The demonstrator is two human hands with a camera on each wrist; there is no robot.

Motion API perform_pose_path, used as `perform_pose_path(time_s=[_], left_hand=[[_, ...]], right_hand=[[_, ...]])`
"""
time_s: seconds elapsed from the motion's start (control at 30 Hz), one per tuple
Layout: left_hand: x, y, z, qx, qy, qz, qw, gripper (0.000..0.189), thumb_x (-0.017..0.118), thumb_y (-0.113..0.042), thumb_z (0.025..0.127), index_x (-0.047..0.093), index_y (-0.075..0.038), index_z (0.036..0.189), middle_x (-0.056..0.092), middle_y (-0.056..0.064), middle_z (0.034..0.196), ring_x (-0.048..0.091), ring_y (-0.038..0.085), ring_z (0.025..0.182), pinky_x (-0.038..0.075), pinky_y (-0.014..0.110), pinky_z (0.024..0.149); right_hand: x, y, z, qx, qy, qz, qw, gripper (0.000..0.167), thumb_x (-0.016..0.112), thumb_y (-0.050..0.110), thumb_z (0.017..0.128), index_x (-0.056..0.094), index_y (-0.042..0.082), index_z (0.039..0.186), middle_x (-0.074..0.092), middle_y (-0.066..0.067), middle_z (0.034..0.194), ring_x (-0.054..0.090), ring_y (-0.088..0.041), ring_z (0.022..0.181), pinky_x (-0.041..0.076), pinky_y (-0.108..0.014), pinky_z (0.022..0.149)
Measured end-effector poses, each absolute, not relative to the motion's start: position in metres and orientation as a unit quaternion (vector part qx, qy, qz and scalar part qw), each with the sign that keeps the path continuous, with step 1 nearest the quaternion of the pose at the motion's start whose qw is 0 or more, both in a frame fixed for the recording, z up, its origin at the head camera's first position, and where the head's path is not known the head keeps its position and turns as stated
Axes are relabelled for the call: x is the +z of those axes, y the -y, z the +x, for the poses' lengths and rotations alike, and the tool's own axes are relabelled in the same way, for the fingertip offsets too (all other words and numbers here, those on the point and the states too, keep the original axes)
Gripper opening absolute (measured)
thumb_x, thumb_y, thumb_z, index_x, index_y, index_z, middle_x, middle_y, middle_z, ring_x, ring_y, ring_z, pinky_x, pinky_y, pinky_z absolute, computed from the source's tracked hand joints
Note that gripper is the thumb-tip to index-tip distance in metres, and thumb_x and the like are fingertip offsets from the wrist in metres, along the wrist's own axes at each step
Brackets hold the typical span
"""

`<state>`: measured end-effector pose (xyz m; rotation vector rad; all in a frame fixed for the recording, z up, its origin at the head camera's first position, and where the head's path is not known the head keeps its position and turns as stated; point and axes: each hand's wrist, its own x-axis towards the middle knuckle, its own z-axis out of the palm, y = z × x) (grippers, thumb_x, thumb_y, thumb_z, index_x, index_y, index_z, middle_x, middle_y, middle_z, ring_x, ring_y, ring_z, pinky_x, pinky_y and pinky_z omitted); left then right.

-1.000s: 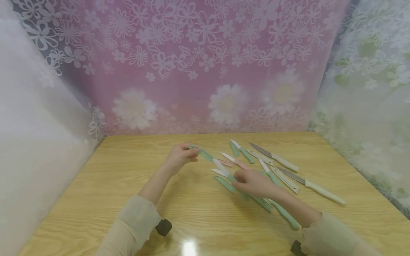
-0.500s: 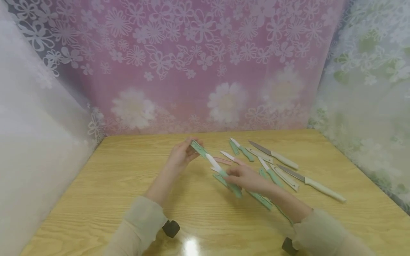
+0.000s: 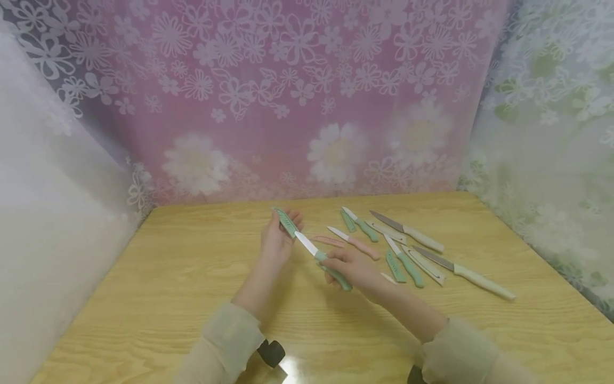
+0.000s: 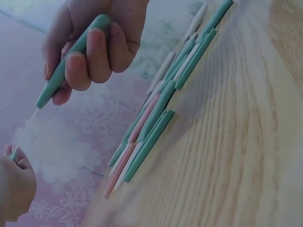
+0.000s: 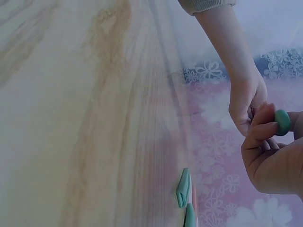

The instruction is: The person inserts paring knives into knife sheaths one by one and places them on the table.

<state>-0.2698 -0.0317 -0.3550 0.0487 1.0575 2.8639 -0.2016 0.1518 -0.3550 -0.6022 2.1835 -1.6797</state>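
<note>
My left hand (image 3: pixel 274 242) holds a green knife sheath (image 3: pixel 286 222) between thumb and fingers, raised above the table. My right hand (image 3: pixel 357 273) grips the green handle (image 4: pixel 71 61) of a paring knife with a white blade (image 3: pixel 305 243). The blade points at the sheath, its tip at the sheath's mouth; how far inside it reaches cannot be made out. In the left wrist view, the fingers of the right hand (image 4: pixel 97 52) curl round the handle. The right wrist view shows the handle's rounded end (image 5: pixel 282 123) standing out from the right hand, with the left hand (image 5: pixel 246 101) beyond.
On the wooden table (image 3: pixel 168 298) lie a pink knife (image 3: pixel 363 247) by a pink sheath (image 3: pixel 328 241), green knives (image 3: pixel 411 271) with green sheaths (image 3: pixel 395 266), and two larger cream-handled knives (image 3: pixel 484 282) with cream sheaths (image 3: pixel 424 265). Floral curtains (image 3: pixel 268 96) enclose the table.
Both hands have drawn closer together. The left hand has turned the sheath more upright, palm side showing. The right hand has moved left with the knife, lining it up with the sheath.
</note>
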Motion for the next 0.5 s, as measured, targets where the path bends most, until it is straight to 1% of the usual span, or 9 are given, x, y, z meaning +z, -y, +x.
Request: perform_pose_path(time_s=[0.07,0.13,0.17,0.27,0.3,0.4,0.5], left_hand=[[-0.356,0.031,-0.269,0.945,-0.325,0.002,0.036,0.048,0.027,-0.029,0.102,0.030,0.007,0.135,0.043,0.016,0.121,0.048,0.023,0.108,0.040,0.031,0.099],[-0.356,0.030,-0.269,0.953,-0.301,-0.003,0.032,0.047,0.027,-0.028,0.102,0.030,0.005,0.134,0.042,0.011,0.114,0.047,0.017,0.099,0.041,0.026,0.096],[-0.356,0.030,-0.269,0.957,-0.289,-0.002,0.032,0.046,0.027,-0.028,0.102,0.029,0.005,0.135,0.040,0.010,0.112,0.045,0.016,0.097,0.041,0.025,0.095],[-0.355,0.028,-0.269,0.966,-0.255,-0.004,0.033,0.046,0.027,-0.028,0.102,0.028,0.003,0.135,0.038,0.008,0.111,0.041,0.015,0.097,0.039,0.022,0.094],[-0.355,0.027,-0.269,0.968,-0.248,-0.005,0.032,0.046,0.027,-0.028,0.102,0.027,0.003,0.136,0.037,0.008,0.111,0.040,0.015,0.099,0.038,0.021,0.093],[-0.356,0.025,-0.269,0.972,-0.232,-0.008,0.032,0.045,0.026,-0.028,0.102,0.026,0.002,0.136,0.034,0.008,0.114,0.035,0.016,0.104,0.038,0.020,0.090],[-0.356,0.023,-0.269,0.974,-0.225,-0.008,0.032,0.042,0.025,-0.027,0.102,0.028,0.002,0.132,0.033,0.007,0.113,0.034,0.016,0.100,0.038,0.019,0.085]], right_hand=[[-0.357,-0.150,-0.199,-0.596,-0.760,-0.201,0.163,0.028,0.048,0.022,0.097,0.051,-0.001,0.082,0.051,-0.003,0.068,0.042,-0.009,0.053,0.037,-0.018,0.049],[-0.358,-0.148,-0.197,-0.603,-0.757,-0.193,0.164,0.027,0.046,0.021,0.097,0.051,-0.003,0.087,0.050,-0.002,0.067,0.041,-0.008,0.052,0.034,-0.017,0.047],[-0.358,-0.147,-0.196,-0.605,-0.755,-0.189,0.165,0.027,0.044,0.021,0.098,0.051,-0.004,0.090,0.050,-0.002,0.067,0.040,-0.008,0.052,0.033,-0.017,0.046],[-0.359,-0.144,-0.193,-0.615,-0.751,-0.178,0.163,0.028,0.043,0.020,0.098,0.051,-0.007,0.098,0.050,-0.001,0.067,0.040,-0.007,0.051,0.033,-0.016,0.046],[-0.359,-0.143,-0.192,-0.618,-0.749,-0.175,0.162,0.029,0.043,0.020,0.098,0.050,-0.008,0.100,0.050,-0.001,0.067,0.041,-0.007,0.051,0.033,-0.016,0.045],[-0.361,-0.140,-0.190,-0.622,-0.747,-0.168,0.165,0.030,0.043,0.021,0.098,0.049,-0.008,0.100,0.052,-0.001,0.067,0.043,-0.007,0.052,0.034,-0.016,0.045],[-0.362,-0.138,-0.190,-0.618,-0.749,-0.172,0.167,0.031,0.042,0.021,0.099,0.048,-0.009,0.101,0.052,-0.002,0.068,0.045,-0.008,0.052,0.036,-0.016,0.046]])
